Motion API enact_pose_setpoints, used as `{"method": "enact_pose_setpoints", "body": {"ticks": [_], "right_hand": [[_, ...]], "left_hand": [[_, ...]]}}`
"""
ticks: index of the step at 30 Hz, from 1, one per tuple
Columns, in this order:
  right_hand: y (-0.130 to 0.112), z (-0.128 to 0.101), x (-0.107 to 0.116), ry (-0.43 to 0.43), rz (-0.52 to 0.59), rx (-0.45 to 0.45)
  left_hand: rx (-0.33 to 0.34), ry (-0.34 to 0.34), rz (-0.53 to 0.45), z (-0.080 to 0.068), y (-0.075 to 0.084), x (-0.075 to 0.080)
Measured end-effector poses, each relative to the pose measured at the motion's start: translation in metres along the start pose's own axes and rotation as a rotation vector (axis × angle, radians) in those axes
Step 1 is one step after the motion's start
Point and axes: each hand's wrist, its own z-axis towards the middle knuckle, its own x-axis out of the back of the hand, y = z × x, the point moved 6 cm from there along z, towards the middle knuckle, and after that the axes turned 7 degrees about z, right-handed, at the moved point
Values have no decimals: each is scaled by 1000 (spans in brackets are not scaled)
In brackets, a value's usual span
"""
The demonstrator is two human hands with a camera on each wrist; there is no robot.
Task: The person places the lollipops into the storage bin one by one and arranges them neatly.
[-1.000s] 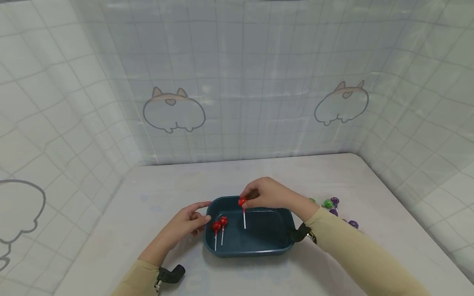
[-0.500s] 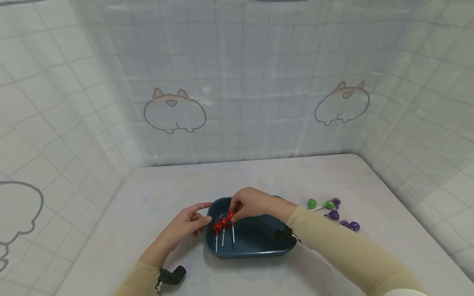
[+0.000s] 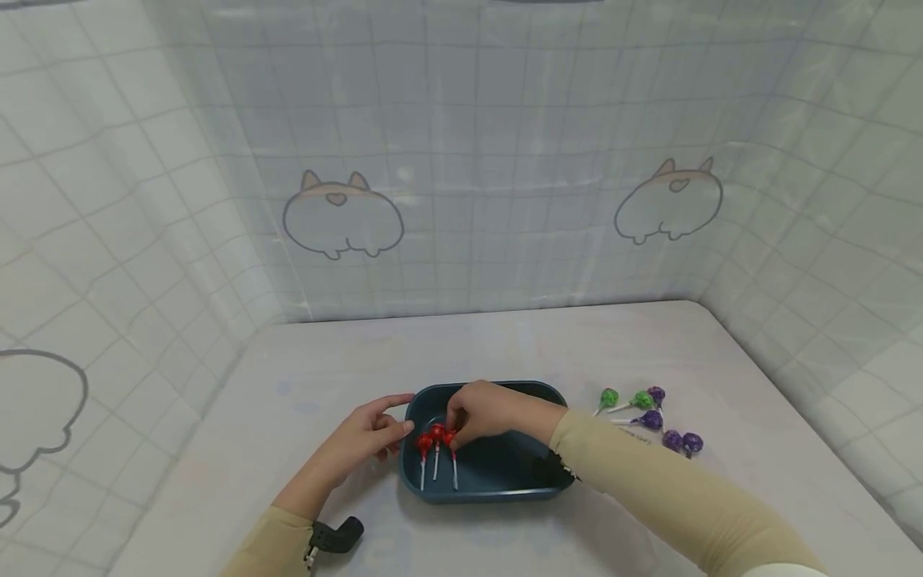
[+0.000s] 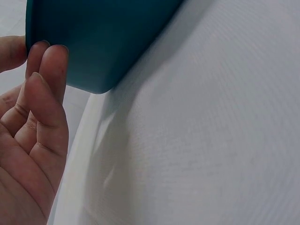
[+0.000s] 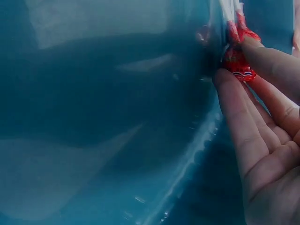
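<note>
A dark teal tray (image 3: 497, 494) stands on the table near its middle. My left hand (image 3: 360, 437) holds the tray's left rim, thumb over the edge and fingertips against the outer wall (image 4: 93, 56) in the left wrist view. Inside, my right hand (image 3: 483, 410) pinches a red lollipop (image 3: 450, 439) by its wrapped head, its white stick toward me. Two more red lollipops lie side by side to its left, the outer one (image 3: 424, 442) nearest the left wall and the middle one (image 3: 437, 433) between. In the right wrist view, fingertips and thumb touch the red wrapper (image 5: 239, 63).
Right of the tray lie two green lollipops, a left one (image 3: 609, 397) and a right one (image 3: 642, 400), and several purple lollipops (image 3: 652, 420). A white cloth with grid lines and cartoon drawings (image 3: 344, 216) surrounds the table (image 3: 346, 353) at back and sides.
My right hand has moved left and toward me inside the tray, bringing the red lollipop down beside the other two. My left hand has stayed at the rim.
</note>
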Motion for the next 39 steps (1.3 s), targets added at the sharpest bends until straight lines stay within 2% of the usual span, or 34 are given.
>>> {"method": "enact_pose_setpoints", "body": {"ticks": [9, 25, 33, 39], "right_hand": [[4, -1, -4, 11, -15, -21], [-6, -2, -4, 38, -5, -24], [-2, -4, 0, 35, -2, -22], [-5, -12, 12, 50, 52, -14]], "left_hand": [[-10, 0, 3, 1, 1, -1], [-5, 2, 29, 3, -2, -1], [-7, -5, 20, 2, 0, -1], [10, 3, 17, 2, -2, 0]]}}
